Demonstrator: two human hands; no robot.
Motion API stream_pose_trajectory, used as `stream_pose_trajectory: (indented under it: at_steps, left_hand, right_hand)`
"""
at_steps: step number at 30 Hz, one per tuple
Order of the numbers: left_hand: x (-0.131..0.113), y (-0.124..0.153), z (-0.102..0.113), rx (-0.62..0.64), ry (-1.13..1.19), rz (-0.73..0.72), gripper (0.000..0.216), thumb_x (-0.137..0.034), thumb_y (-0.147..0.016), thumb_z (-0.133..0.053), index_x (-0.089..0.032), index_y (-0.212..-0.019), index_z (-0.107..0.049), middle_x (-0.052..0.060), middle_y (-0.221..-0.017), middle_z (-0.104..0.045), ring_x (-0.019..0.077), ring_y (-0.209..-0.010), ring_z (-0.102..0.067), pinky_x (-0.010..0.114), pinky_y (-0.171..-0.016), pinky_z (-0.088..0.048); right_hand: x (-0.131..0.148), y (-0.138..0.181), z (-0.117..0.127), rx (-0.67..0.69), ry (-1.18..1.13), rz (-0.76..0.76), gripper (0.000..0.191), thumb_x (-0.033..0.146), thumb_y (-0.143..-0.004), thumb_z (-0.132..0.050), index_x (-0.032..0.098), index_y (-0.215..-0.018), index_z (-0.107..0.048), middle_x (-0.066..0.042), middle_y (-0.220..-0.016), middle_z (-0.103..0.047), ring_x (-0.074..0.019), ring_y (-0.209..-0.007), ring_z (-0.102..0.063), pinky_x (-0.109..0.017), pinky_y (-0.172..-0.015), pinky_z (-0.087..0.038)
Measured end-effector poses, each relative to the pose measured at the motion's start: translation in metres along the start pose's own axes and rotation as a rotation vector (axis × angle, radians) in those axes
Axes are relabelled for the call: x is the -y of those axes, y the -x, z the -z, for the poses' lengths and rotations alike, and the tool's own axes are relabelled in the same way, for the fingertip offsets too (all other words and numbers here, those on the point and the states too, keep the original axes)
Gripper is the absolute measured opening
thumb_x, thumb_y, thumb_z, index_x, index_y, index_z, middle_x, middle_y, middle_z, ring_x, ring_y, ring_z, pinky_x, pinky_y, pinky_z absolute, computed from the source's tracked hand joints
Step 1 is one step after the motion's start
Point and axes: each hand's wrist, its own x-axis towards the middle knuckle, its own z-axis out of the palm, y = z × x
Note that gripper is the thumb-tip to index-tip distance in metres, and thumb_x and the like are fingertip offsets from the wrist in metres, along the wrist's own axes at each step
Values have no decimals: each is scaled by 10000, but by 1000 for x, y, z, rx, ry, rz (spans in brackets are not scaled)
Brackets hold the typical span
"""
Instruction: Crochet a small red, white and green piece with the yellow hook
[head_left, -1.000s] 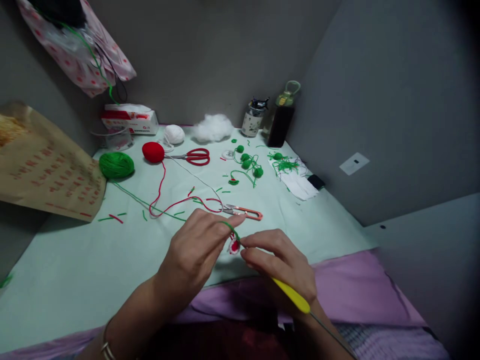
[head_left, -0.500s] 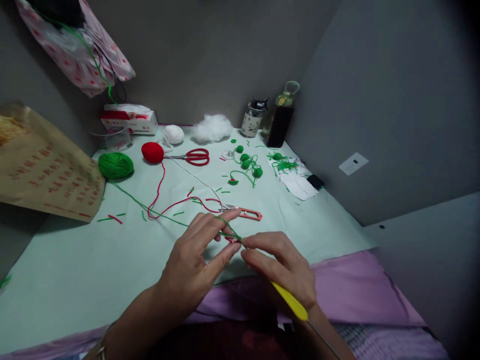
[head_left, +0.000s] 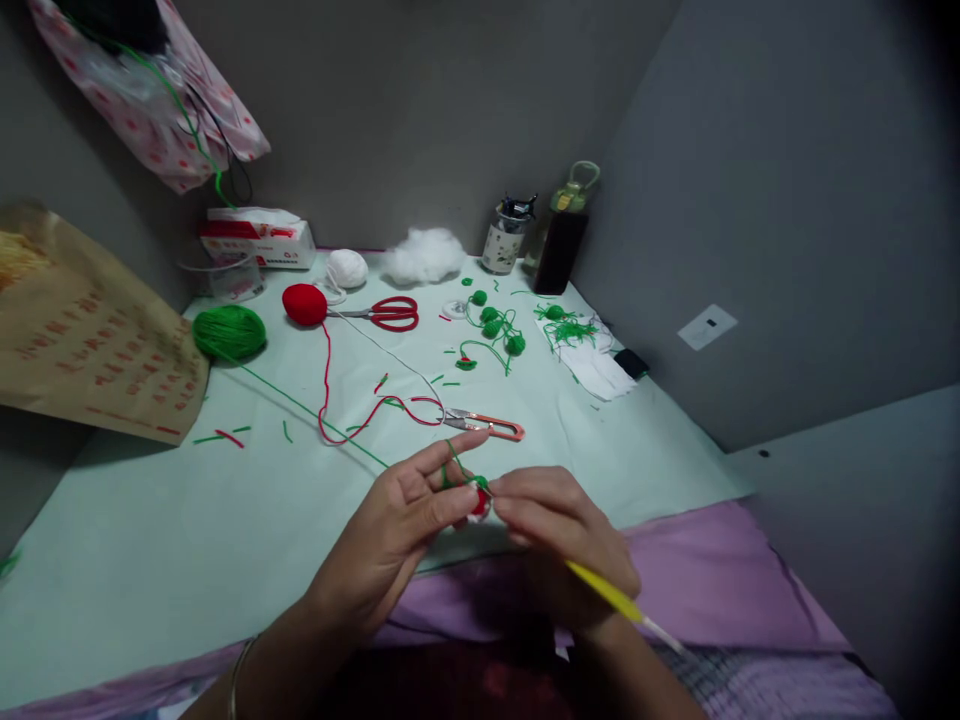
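My left hand (head_left: 420, 510) pinches a small crocheted piece (head_left: 481, 502) in red, white and green between thumb and fingers. Green yarn (head_left: 322, 411) runs from the green yarn ball (head_left: 229, 333) up to this hand and loops over its raised index finger. In my right hand (head_left: 562, 530) is a crochet hook with a yellow handle (head_left: 606, 590); its tip meets the piece at the green stitches. Just beyond the fingers lie orange thread snips (head_left: 495, 427). A red yarn strand (head_left: 360, 432) curves across the cloth from the red yarn ball (head_left: 305, 304).
Red-handled scissors (head_left: 394, 314), white stuffing (head_left: 426, 256) and a white yarn ball (head_left: 347, 268) lie toward the back. Several small green crocheted balls (head_left: 491, 322) sit right of centre. A paper bag (head_left: 112, 330) stands left; a pen cup (head_left: 504, 240) and a bottle (head_left: 564, 235) stand back right.
My left hand has turned, bringing the red of the piece into view, and its index finger has lifted. The hook handle has swung rightward. The green and red strands have shifted on the cloth.
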Motion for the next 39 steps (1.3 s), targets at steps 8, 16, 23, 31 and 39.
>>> stream_pose_trajectory:
  at_steps: [8, 16, 23, 31, 39]
  left_hand:
    - [-10, 2, 6, -74, -353, -150, 464, -254, -826, -859, -273, -1281, -769, -24, -827, -633, 113, -762, -564, 254, -804, -485]
    - [-7, 3, 5, -123, -587, -268, 460, -268, -850, -789, -306, -1306, -747, -11, -894, -648, 140, -828, -606, 284, -842, -504]
    - [-16, 6, 5, -153, -890, -505, 375, -158, -816, -723, -259, -1167, -812, 7, -835, -674, 166, -799, -619, 314, -821, -513]
    - [3, 1, 3, -11, -340, -109, 427, -281, -873, -802, -335, -1293, -750, 6, -982, -710, 173, -1005, -680, 316, -982, -516]
    - [14, -7, 1, -103, -89, -192, 481, -261, -802, -893, -315, -1266, -775, -23, -893, -671, 108, -858, -612, 207, -840, -481]
  right_hand:
    - [1, -11, 3, -152, -437, -439, 166, 198, -1005, -621, 215, -994, -786, -53, -846, -748, -190, -759, -696, -346, -672, -604]
    - [4, -9, 3, -186, -515, -492, 159, 210, -994, -645, 224, -986, -804, -53, -860, -752, -180, -751, -681, -325, -650, -577]
    - [3, -10, 5, -164, -495, -494, 159, 228, -987, -650, 208, -947, -803, -60, -812, -744, -184, -703, -671, -325, -613, -575]
    - [0, -10, -13, -172, -410, -434, 146, 257, -994, -664, 237, -958, -804, -66, -913, -790, -226, -918, -742, -380, -805, -624]
    - [1, 2, -23, -147, -27, -192, 335, 78, -955, -666, 277, -1200, -775, -61, -1005, -733, -191, -916, -711, -322, -758, -605]
